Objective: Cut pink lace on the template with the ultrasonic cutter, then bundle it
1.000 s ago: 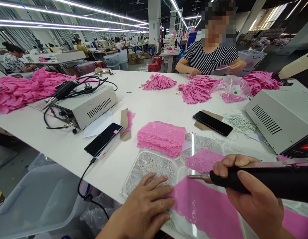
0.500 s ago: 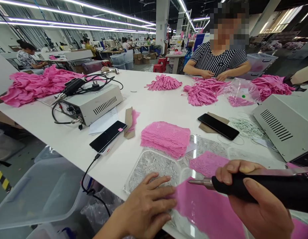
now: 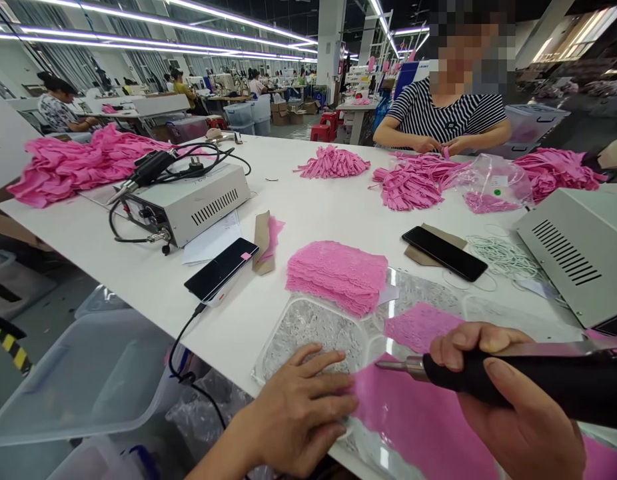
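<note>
My left hand [image 3: 303, 407] lies flat with fingers spread, its fingertips at the left edge of a smooth pink fabric piece [image 3: 428, 427]. In my right hand [image 3: 518, 400] is a black handheld welding tool [image 3: 538, 377] with a pointed metal tip, held with the fingers wrapped round it. The tip is over the upper left corner of the pink fabric; whether it touches cannot be made out. Under the fabric lies a clear plastic template [image 3: 308, 330]. A smaller pink lace piece [image 3: 421, 325] rests on it, beside a stack of pink lace pieces [image 3: 336, 273].
Grey power boxes stand at left [image 3: 203, 200] and right [image 3: 578, 247]. Two phones lie on the white table: one at left [image 3: 221, 270], one at right [image 3: 443, 253]. Across sits a co-worker [image 3: 443, 120] by pink strip bundles [image 3: 413, 183]. Clear plastic bins [image 3: 103, 373] stand below the table's left edge.
The view has shifted slightly, so the table's things appear a little to the right. Both hands, the tool and the fabric stay nearly the same.
</note>
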`<state>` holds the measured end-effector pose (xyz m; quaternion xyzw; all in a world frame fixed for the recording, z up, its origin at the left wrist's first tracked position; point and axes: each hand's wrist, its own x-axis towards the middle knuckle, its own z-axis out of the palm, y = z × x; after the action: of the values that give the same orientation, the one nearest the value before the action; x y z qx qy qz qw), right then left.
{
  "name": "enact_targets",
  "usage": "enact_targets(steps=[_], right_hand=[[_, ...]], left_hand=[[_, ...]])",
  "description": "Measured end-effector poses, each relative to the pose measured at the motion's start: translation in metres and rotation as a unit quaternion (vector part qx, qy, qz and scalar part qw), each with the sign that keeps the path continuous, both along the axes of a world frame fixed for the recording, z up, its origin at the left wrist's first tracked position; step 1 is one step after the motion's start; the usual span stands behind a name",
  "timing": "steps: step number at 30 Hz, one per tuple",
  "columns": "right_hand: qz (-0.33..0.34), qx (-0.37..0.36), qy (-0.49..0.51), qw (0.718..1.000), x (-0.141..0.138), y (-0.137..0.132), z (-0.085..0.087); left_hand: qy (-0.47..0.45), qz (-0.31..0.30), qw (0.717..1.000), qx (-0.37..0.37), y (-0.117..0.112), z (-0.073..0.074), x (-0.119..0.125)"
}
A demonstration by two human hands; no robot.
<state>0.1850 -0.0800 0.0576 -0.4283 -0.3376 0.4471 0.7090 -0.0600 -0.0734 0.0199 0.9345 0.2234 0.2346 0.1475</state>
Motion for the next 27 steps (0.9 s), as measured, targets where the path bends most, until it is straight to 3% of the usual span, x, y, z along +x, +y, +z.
enact_targets(steps=[13, 27], right_hand=[[0.075, 0.067, 0.008, 0.995, -0.012, -0.007, -0.004], [0.087, 0.073, -0.001, 0.993, -0.013, -0.007, -0.009]], left_hand=[[-0.017, -0.005, 1.000, 0.004, 0.000, -0.003, 0.000], [-0.023, -0.010, 1.000, -0.008, 0.000, -0.006, -0.001]])
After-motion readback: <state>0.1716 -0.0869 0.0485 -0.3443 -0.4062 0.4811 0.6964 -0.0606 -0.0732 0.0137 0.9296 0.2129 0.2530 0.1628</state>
